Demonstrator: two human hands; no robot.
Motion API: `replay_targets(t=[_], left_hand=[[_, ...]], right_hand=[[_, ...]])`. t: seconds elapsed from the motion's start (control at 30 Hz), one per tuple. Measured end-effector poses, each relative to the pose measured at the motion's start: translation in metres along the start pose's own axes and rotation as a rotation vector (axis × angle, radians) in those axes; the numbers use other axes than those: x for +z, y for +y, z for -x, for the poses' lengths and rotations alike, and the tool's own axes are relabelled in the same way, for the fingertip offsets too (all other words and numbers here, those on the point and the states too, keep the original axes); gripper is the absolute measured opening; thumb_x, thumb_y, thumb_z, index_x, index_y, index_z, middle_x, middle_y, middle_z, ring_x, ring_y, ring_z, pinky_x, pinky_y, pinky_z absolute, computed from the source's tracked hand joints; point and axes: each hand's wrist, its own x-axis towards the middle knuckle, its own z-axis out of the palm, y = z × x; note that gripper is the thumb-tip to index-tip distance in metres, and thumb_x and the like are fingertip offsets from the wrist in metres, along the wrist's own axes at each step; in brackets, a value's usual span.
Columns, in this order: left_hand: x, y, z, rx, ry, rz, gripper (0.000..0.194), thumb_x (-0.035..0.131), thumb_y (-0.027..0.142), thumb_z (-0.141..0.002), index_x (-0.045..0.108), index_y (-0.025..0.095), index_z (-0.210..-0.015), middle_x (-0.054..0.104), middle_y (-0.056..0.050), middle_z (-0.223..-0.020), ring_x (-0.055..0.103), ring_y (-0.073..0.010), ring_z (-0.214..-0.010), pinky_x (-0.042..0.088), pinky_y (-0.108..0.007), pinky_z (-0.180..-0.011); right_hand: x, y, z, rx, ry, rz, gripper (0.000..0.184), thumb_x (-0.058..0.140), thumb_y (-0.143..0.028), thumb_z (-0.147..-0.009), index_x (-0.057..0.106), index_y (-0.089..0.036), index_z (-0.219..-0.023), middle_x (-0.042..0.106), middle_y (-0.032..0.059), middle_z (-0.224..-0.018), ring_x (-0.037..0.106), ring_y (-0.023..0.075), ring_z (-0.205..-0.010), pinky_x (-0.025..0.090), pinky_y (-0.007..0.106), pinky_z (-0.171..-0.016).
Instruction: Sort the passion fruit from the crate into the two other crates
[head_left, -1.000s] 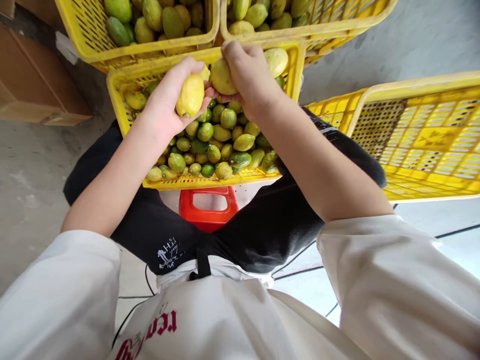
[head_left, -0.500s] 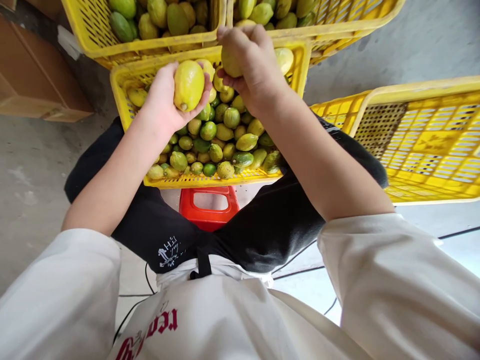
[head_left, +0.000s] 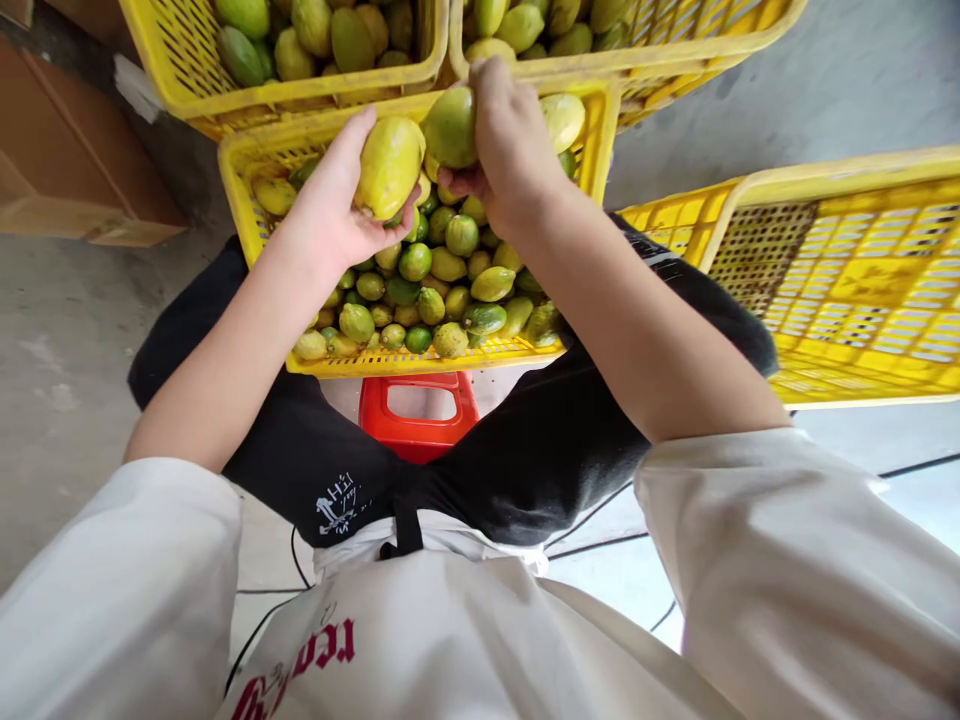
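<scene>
The left fingers [head_left: 373,128] cupped a yellow fruit [head_left: 390,168], and the right fingers gripped a green fruit [head_left: 451,128]. Below both was a crate [head_left: 420,366] of small fruits [head_left: 461,235]; beyond the fingertips, two fuller crates held larger ones.

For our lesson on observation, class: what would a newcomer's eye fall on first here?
Probably the plump yellow fruit in the left hand and the greener one in the right hand, side by side over a yellow crate of small green and yellow fruit. Next, the bright red plastic piece between the black-trousered legs, just below that crate.
</scene>
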Motion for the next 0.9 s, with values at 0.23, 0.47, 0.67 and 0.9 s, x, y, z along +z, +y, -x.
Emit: replay_targets(t=[0.23, 0.47, 0.67, 0.9], left_hand=[[-0.002, 0.009, 0.002, -0.081, -0.048, 0.053, 0.027, 0.053, 0.047, -0.110, 0.073, 0.030, -0.105, 0.070, -0.006, -0.077, 0.072, -0.0221, -0.076, 0.046, -0.025, -0.047], [0.003, 0.013, 0.017, -0.058, -0.189, -0.041, 0.013, 0.067, 0.037, -0.110, 0.072, 0.028, -0.117, 0.071, -0.002, -0.075, 0.064, -0.0135, -0.071, 0.047, -0.018, -0.052], [0.005, 0.006, 0.015, -0.032, -0.087, -0.046, 0.049, 0.045, 0.058, -0.111, 0.072, 0.016, -0.110, 0.067, -0.006, -0.072, 0.060, -0.0140, -0.059, 0.043, -0.018, -0.048], [-0.007, 0.008, 0.002, -0.041, -0.147, 0.046, 0.029, 0.052, 0.037, -0.103, 0.076, 0.030, -0.118, 0.076, -0.007, -0.076, 0.073, -0.0275, -0.092, 0.060, -0.030, -0.072]], right_hand=[[-0.003, -0.008, 0.001, 0.107, -0.062, -0.157, 0.038, 0.033, -0.045, -0.120, 0.049, -0.021, -0.096, 0.049, -0.0079, -0.074, 0.045, 0.0033, -0.045, 0.031, 0.009, -0.037], [-0.003, -0.017, 0.012, 0.044, -0.102, -0.091, 0.012, 0.049, -0.015, -0.115, 0.053, -0.021, -0.106, 0.056, -0.0079, -0.075, 0.049, 0.0051, -0.049, 0.035, 0.010, -0.040], [-0.005, -0.011, 0.008, 0.147, -0.180, -0.117, 0.050, 0.030, -0.058, -0.111, 0.041, -0.023, -0.076, 0.045, -0.0045, -0.060, 0.029, 0.0047, -0.041, 0.013, 0.012, -0.035], [-0.003, -0.009, 0.001, 0.131, -0.056, -0.103, 0.040, 0.032, -0.037, -0.116, 0.052, -0.019, -0.086, 0.058, -0.0013, -0.071, 0.047, 0.0073, -0.047, 0.031, 0.014, -0.038]])
